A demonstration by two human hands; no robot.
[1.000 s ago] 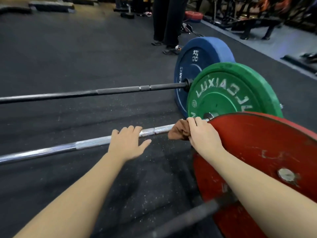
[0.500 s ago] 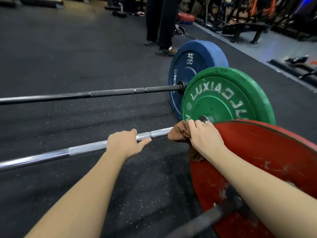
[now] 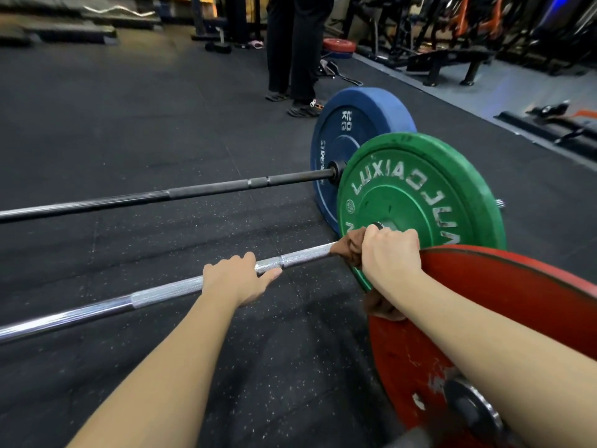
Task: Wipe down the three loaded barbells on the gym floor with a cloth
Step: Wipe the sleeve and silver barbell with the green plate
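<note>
While our left grip [image 3: 237,279] clasps the silver bar [image 3: 161,294] and our right grip [image 3: 391,253] wraps the cloth [image 3: 347,250] round it, overshooting toward two o'clock could jam knuckles on the green plate [image 3: 420,189].

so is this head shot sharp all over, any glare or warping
Head view: the left hand, right hand, cloth and green plate are sharp; the far racks are blurred; the silver bar glints bright at left; the red plate looks stretched near the corner.
</note>
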